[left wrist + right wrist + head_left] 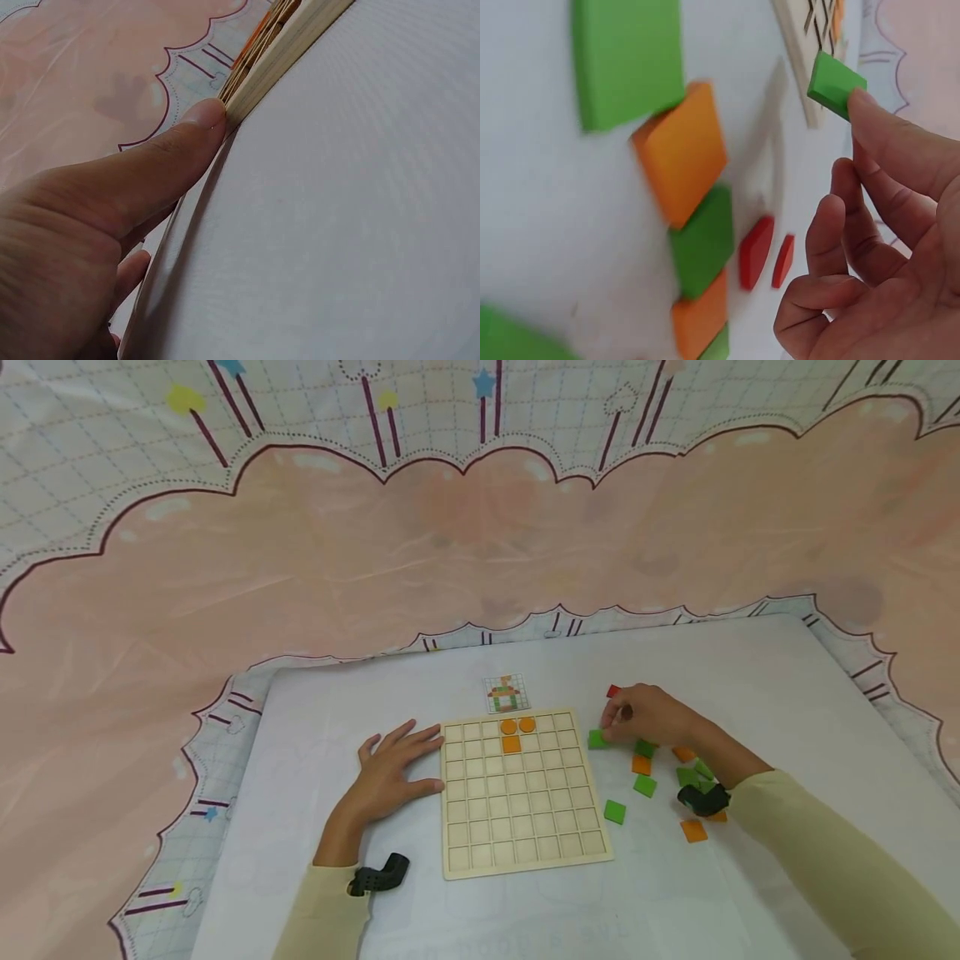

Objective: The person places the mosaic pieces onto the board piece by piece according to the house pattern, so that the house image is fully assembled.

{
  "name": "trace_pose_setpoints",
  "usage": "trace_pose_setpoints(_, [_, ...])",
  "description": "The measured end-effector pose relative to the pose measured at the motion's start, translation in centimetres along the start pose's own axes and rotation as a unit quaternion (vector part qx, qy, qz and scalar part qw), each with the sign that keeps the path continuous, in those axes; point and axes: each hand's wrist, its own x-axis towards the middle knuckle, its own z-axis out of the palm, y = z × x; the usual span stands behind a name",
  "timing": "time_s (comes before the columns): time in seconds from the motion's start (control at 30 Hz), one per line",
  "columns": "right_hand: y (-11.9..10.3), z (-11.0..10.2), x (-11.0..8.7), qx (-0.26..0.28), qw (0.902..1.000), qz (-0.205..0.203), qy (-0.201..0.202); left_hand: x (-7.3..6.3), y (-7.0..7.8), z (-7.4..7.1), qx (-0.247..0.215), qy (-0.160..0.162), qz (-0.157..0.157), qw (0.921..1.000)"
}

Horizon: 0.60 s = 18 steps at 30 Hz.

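Note:
A wooden grid board (517, 827) lies on the white table, with two orange discs (517, 725) and an orange square (512, 744) set in its top rows. My left hand (393, 770) lies flat beside the board's left edge, its thumb (161, 161) touching the board's side (289, 52). My right hand (645, 714) pinches a green square tile (597, 739) just right of the board; the right wrist view shows this green tile (834, 84) at my fingertips. Loose green tiles (614, 812), orange tiles (693, 830) and red tiles (756, 251) lie around that hand.
A small pattern card (507, 693) lies just beyond the board's top edge. A pink and white patterned cloth (450, 552) hangs behind the table (337, 710). Black wrist straps (378, 875) sit on both forearms.

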Motion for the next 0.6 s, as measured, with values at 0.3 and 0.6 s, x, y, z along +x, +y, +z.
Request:
trace_pose_setpoints(0.3, [-2.3, 1.5, 1.7, 0.011, 0.9998, -0.014, 0.006, -0.1, -0.1, 0.0, 0.001, 0.007, 0.003, 1.0000])
trace_pose_setpoints(0.6, [-4.3, 3.7, 3.0, 0.040, 0.9989, -0.024, -0.009, 0.0, -0.1, 0.2, 0.003, 0.012, 0.007, 0.9999])
